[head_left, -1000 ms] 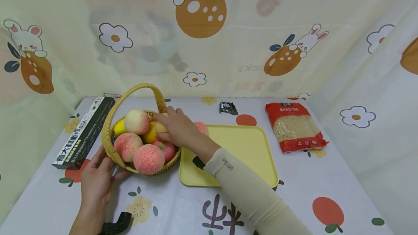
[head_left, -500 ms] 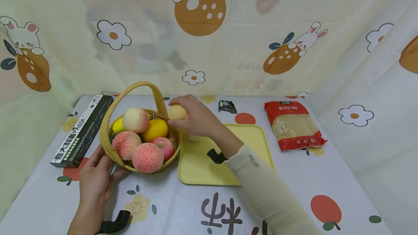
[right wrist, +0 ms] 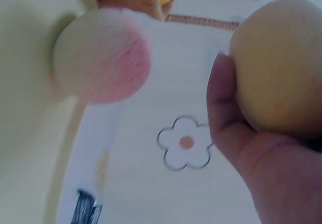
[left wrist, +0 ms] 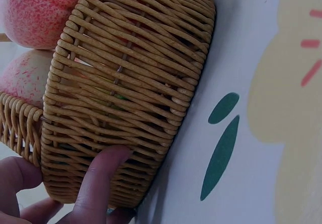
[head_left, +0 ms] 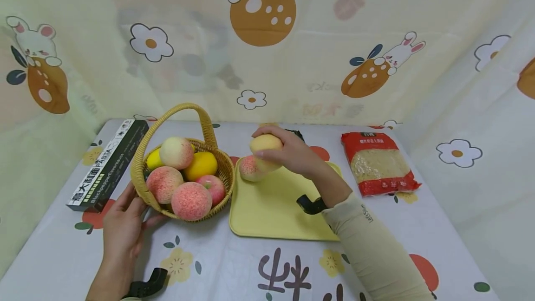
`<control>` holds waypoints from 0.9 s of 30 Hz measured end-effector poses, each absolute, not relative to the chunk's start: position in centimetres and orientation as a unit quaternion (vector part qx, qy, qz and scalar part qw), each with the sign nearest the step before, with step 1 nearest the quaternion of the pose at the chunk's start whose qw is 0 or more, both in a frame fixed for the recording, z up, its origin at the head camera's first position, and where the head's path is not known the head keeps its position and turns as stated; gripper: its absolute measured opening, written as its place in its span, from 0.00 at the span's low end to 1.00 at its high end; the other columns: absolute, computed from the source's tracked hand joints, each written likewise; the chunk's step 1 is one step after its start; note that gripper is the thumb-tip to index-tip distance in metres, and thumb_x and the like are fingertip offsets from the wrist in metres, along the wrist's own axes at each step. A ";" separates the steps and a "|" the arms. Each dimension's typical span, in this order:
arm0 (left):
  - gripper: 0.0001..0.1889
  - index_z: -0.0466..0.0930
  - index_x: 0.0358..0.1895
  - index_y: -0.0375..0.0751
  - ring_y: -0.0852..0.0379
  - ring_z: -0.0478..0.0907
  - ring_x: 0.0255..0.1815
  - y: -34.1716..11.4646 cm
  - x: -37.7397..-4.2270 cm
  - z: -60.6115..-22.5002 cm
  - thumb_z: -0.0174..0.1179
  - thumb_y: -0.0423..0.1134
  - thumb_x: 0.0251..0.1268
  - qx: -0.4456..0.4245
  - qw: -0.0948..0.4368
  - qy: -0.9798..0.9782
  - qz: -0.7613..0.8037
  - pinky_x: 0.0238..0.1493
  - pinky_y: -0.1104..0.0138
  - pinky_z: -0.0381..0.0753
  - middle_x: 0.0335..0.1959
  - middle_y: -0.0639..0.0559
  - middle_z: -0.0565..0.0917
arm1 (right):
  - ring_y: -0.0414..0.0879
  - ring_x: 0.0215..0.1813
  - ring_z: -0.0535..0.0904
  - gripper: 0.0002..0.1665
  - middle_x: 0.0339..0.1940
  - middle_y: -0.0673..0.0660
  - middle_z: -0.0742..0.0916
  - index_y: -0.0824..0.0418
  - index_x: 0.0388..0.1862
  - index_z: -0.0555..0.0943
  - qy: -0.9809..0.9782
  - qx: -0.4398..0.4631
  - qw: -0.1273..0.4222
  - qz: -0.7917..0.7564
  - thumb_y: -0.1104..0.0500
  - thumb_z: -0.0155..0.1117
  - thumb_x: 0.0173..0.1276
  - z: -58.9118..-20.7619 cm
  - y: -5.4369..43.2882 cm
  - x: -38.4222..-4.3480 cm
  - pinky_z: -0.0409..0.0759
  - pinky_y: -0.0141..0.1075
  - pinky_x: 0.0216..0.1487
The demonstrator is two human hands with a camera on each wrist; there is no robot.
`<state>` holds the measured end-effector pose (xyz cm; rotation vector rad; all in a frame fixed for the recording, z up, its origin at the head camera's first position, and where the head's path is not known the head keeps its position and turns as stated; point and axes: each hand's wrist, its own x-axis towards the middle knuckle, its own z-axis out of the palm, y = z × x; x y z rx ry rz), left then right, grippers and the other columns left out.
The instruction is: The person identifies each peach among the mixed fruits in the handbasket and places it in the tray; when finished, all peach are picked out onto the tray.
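Observation:
A pale yellow pear [right wrist: 282, 68] with a thin stem is held in my right hand [head_left: 288, 150], thumb on one side of it. In the head view the hand is above the far left part of the yellow tray [head_left: 271, 212]. A pink-and-white peach [head_left: 251, 169] lies on that tray just below the pear. My left hand [head_left: 125, 226] holds the near left side of the wicker basket [left wrist: 126, 83], its thumb [left wrist: 103, 173] against the weave and a finger by the handle base. Peaches [head_left: 191, 201], an apple [head_left: 212, 188] and yellow fruits [head_left: 201, 166] fill the basket.
A black pasta box [head_left: 110, 166] lies left of the basket. Right of the tray lies a red noodle bag [head_left: 379, 164]. Behind my right hand, a small black packet [head_left: 297, 134] is partly hidden. The basket's tall handle [head_left: 146, 152] arches over the fruit.
My right hand has lifted the pear out of the basket and carried it right, over the tray. The left hand stays at the basket; the peach on the tray is now more visible.

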<state>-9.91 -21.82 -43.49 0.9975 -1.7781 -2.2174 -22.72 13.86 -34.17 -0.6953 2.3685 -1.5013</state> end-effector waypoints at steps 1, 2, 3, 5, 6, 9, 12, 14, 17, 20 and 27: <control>0.28 0.71 0.75 0.75 0.62 0.82 0.54 -21.8 -9.9 -43.5 0.57 0.40 0.81 0.330 0.065 -0.587 -0.737 0.35 0.62 0.93 0.74 0.55 0.72 | 0.56 0.49 0.80 0.22 0.64 0.54 0.81 0.46 0.63 0.82 0.812 -0.236 0.128 -0.518 0.54 0.71 0.71 -34.3 14.3 -22.7 0.85 0.44 0.45; 0.28 0.71 0.75 0.75 0.62 0.82 0.54 -21.8 -9.9 -43.5 0.57 0.40 0.80 0.329 0.064 -0.585 -0.738 0.35 0.62 0.93 0.74 0.55 0.72 | 0.56 0.49 0.79 0.22 0.64 0.54 0.81 0.47 0.63 0.82 0.813 -0.233 0.128 -0.518 0.55 0.71 0.71 -34.6 14.8 -22.7 0.85 0.43 0.46; 0.28 0.71 0.75 0.75 0.62 0.82 0.54 -21.8 -10.0 -43.5 0.57 0.40 0.80 0.329 0.064 -0.584 -0.740 0.35 0.62 0.93 0.74 0.55 0.72 | 0.55 0.50 0.79 0.23 0.64 0.55 0.81 0.48 0.64 0.81 0.815 -0.228 0.129 -0.516 0.55 0.71 0.71 -34.8 15.2 -22.7 0.85 0.43 0.46; 0.28 0.71 0.75 0.75 0.62 0.82 0.54 -21.8 -9.9 -43.5 0.57 0.40 0.81 0.327 0.063 -0.582 -0.742 0.35 0.63 0.93 0.75 0.55 0.72 | 0.55 0.50 0.79 0.23 0.62 0.57 0.81 0.49 0.65 0.81 0.821 -0.218 0.130 -0.512 0.55 0.71 0.72 -35.3 16.1 -22.7 0.85 0.43 0.46; 0.28 0.71 0.75 0.75 0.63 0.82 0.54 -21.8 -9.9 -43.5 0.57 0.40 0.81 0.327 0.062 -0.581 -0.743 0.35 0.63 0.93 0.75 0.55 0.72 | 0.55 0.50 0.79 0.23 0.61 0.58 0.81 0.49 0.65 0.80 0.825 -0.213 0.131 -0.508 0.55 0.71 0.72 -35.5 16.6 -22.7 0.85 0.43 0.47; 0.29 0.70 0.75 0.76 0.63 0.82 0.55 -21.8 -9.9 -43.5 0.56 0.39 0.81 0.322 0.061 -0.579 -0.746 0.36 0.63 0.93 0.77 0.54 0.71 | 0.55 0.51 0.78 0.23 0.62 0.59 0.80 0.48 0.66 0.80 0.837 -0.201 0.131 -0.492 0.54 0.71 0.73 -36.3 17.8 -22.7 0.84 0.42 0.48; 0.29 0.70 0.76 0.76 0.64 0.82 0.55 -21.9 -9.9 -43.5 0.55 0.38 0.81 0.320 0.061 -0.578 -0.748 0.36 0.62 0.93 0.77 0.53 0.70 | 0.55 0.51 0.79 0.23 0.61 0.59 0.81 0.46 0.65 0.80 0.853 -0.193 0.124 -0.469 0.52 0.71 0.73 -37.0 18.8 -22.8 0.83 0.42 0.48; 0.29 0.70 0.76 0.76 0.64 0.82 0.55 -21.9 -9.9 -43.4 0.55 0.38 0.81 0.320 0.060 -0.581 -0.746 0.36 0.63 0.93 0.78 0.53 0.70 | 0.55 0.49 0.79 0.24 0.61 0.58 0.82 0.45 0.65 0.80 0.864 -0.188 0.114 -0.452 0.50 0.72 0.72 -37.5 19.3 -23.0 0.83 0.42 0.46; 0.28 0.70 0.75 0.77 0.63 0.82 0.55 -21.8 -10.0 -43.4 0.55 0.39 0.81 0.324 0.057 -0.587 -0.740 0.36 0.63 0.93 0.79 0.53 0.70 | 0.53 0.45 0.80 0.24 0.56 0.57 0.84 0.42 0.65 0.80 0.881 -0.182 0.098 -0.425 0.48 0.73 0.71 -38.3 19.8 -23.3 0.83 0.41 0.42; 0.29 0.69 0.75 0.78 0.62 0.81 0.56 -21.8 -10.0 -43.4 0.55 0.40 0.81 0.327 0.052 -0.594 -0.733 0.37 0.63 0.93 0.81 0.53 0.69 | 0.51 0.40 0.80 0.26 0.54 0.57 0.86 0.45 0.65 0.80 0.893 -0.190 0.081 -0.401 0.49 0.74 0.70 -39.2 20.0 -23.7 0.82 0.40 0.38; 0.28 0.70 0.75 0.79 0.60 0.80 0.57 -21.8 -10.0 -43.4 0.55 0.40 0.81 0.339 0.051 -0.593 -0.729 0.36 0.63 0.93 0.79 0.54 0.70 | 0.49 0.41 0.81 0.39 0.56 0.62 0.84 0.64 0.74 0.72 0.915 -0.204 0.084 -0.338 0.49 0.74 0.70 -40.7 19.3 -24.7 0.82 0.39 0.42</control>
